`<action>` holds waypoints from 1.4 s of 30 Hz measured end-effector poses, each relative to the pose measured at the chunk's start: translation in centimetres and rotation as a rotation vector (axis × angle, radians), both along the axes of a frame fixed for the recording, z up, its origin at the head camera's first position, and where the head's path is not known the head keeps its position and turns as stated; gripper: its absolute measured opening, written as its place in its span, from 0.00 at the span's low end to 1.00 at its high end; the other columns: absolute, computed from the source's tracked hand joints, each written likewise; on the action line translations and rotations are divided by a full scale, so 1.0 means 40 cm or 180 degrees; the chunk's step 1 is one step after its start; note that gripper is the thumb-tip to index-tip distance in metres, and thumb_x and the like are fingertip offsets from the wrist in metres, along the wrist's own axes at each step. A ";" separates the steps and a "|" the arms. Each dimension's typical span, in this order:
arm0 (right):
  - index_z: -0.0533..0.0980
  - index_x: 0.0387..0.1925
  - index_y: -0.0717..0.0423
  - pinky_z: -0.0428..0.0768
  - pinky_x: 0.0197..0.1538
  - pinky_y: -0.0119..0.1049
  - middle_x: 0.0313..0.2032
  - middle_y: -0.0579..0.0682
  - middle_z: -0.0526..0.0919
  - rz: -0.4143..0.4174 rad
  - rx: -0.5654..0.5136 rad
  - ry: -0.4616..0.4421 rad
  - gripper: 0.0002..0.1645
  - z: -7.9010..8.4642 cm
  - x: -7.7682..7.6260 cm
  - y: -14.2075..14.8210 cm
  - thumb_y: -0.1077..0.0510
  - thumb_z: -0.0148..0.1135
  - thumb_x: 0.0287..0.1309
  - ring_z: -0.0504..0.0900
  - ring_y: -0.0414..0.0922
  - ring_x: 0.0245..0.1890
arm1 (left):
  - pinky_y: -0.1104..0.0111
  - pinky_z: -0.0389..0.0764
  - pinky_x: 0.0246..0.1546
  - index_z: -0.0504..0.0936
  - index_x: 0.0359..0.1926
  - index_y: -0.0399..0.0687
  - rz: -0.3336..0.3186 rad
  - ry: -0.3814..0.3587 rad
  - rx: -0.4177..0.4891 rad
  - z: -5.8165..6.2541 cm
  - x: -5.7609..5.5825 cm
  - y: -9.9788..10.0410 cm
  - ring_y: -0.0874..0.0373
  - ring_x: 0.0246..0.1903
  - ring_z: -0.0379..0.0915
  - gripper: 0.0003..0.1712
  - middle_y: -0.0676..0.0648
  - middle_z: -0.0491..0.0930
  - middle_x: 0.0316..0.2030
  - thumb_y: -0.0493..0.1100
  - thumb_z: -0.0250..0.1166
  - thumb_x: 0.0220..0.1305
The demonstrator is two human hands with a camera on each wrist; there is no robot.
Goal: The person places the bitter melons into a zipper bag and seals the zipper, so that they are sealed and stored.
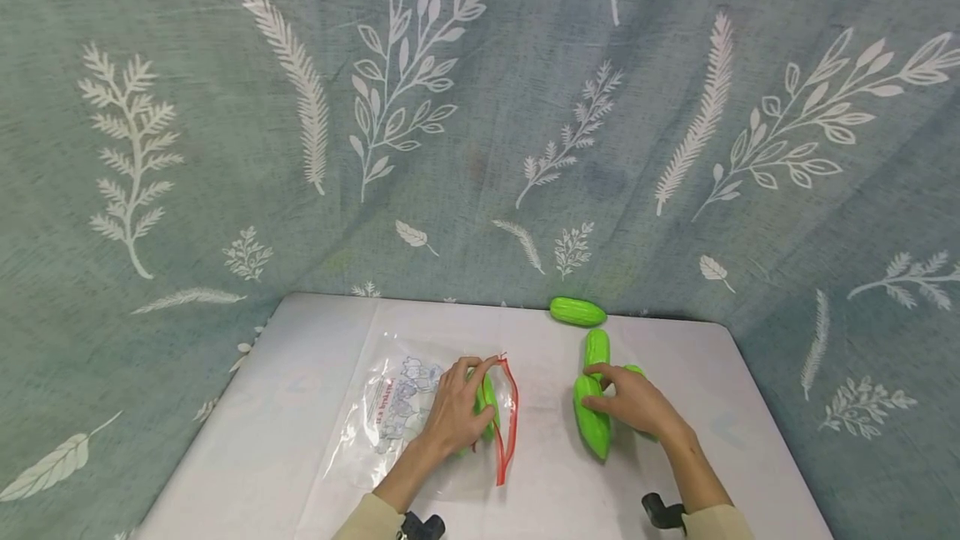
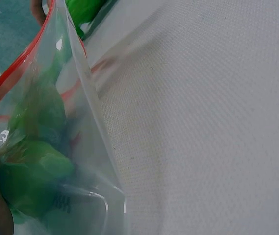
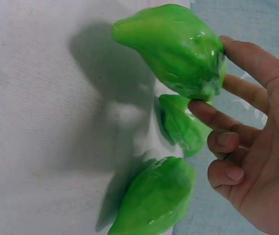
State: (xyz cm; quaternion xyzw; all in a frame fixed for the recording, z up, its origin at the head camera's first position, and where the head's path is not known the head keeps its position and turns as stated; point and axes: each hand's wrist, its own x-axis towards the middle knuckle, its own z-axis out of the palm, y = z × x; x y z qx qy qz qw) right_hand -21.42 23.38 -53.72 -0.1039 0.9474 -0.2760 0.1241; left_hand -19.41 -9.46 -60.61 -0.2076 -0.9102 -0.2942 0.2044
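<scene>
Gourd (image 1: 595, 430), right of the bag (image 1: 405, 408), has one end pinched by the right hand's fingertips; the left hand (image 1: 455, 407) grips the bag's red mouth; bagging seems the step, next calling for a leftward carry

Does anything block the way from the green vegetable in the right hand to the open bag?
Nothing visible does: in the head view, only tabletop shows between the green vegetable and the red edge of the bag; the left hand lies mostly beyond that edge.
</scene>
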 end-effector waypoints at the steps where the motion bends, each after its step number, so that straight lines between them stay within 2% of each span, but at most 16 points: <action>1: 0.77 0.63 0.43 0.79 0.45 0.47 0.43 0.44 0.83 0.0001 -0.0011 0.0017 0.37 -0.001 -0.002 -0.002 0.36 0.71 0.54 0.81 0.44 0.45 | 0.46 0.71 0.56 0.67 0.74 0.60 0.0007 0.0022 -0.0006 0.000 0.000 0.000 0.49 0.51 0.69 0.48 0.47 0.68 0.54 0.47 0.61 0.44; 8: 0.77 0.64 0.41 0.78 0.47 0.49 0.44 0.44 0.83 -0.0011 -0.0149 0.0141 0.35 -0.002 -0.007 -0.011 0.37 0.71 0.55 0.80 0.45 0.47 | 0.46 0.71 0.55 0.67 0.74 0.61 0.0016 0.0078 -0.0009 0.002 -0.004 -0.001 0.49 0.51 0.70 0.49 0.46 0.68 0.54 0.47 0.62 0.44; 13: 0.77 0.63 0.43 0.77 0.48 0.51 0.44 0.43 0.83 -0.0010 -0.0207 0.0232 0.37 0.004 -0.003 -0.019 0.34 0.70 0.54 0.80 0.45 0.47 | 0.47 0.71 0.56 0.67 0.74 0.61 0.0031 0.0072 -0.0034 0.004 -0.003 -0.002 0.49 0.52 0.70 0.49 0.47 0.68 0.55 0.49 0.61 0.44; 17: 0.77 0.62 0.40 0.77 0.48 0.49 0.43 0.42 0.83 -0.0044 -0.0254 0.0322 0.38 0.003 -0.002 -0.028 0.30 0.69 0.52 0.80 0.43 0.45 | 0.47 0.71 0.57 0.67 0.73 0.61 0.0033 0.0061 -0.0048 0.004 0.000 -0.004 0.49 0.52 0.70 0.48 0.47 0.68 0.55 0.48 0.61 0.45; 21: 0.77 0.61 0.36 0.77 0.43 0.44 0.43 0.42 0.83 -0.0079 -0.0315 0.0404 0.37 0.001 -0.002 -0.037 0.29 0.68 0.52 0.80 0.41 0.41 | 0.47 0.71 0.57 0.67 0.73 0.60 0.0026 0.0037 -0.0027 0.004 0.002 -0.005 0.49 0.52 0.70 0.48 0.47 0.68 0.55 0.48 0.62 0.45; 26: 0.77 0.61 0.37 0.75 0.39 0.41 0.43 0.42 0.83 -0.0104 -0.0338 0.0464 0.37 -0.001 -0.001 -0.047 0.29 0.68 0.52 0.78 0.40 0.38 | 0.47 0.71 0.56 0.67 0.73 0.60 0.0027 0.0080 -0.0041 0.003 0.004 -0.005 0.50 0.52 0.69 0.48 0.47 0.68 0.54 0.47 0.62 0.45; 36: 0.77 0.61 0.37 0.75 0.37 0.39 0.43 0.44 0.83 -0.0071 -0.0439 0.0551 0.34 -0.005 0.007 -0.060 0.34 0.70 0.54 0.79 0.43 0.37 | 0.46 0.69 0.59 0.65 0.74 0.62 -0.0007 -0.0139 -0.0007 0.009 0.009 -0.008 0.48 0.54 0.69 0.48 0.47 0.68 0.55 0.47 0.62 0.46; 42: 0.76 0.63 0.36 0.75 0.37 0.40 0.45 0.44 0.83 -0.0085 -0.0598 0.0558 0.35 -0.013 0.010 -0.066 0.34 0.69 0.54 0.79 0.43 0.38 | 0.46 0.70 0.59 0.65 0.75 0.62 -0.0023 -0.0105 0.0000 0.004 0.010 -0.008 0.48 0.53 0.69 0.48 0.47 0.67 0.55 0.47 0.62 0.46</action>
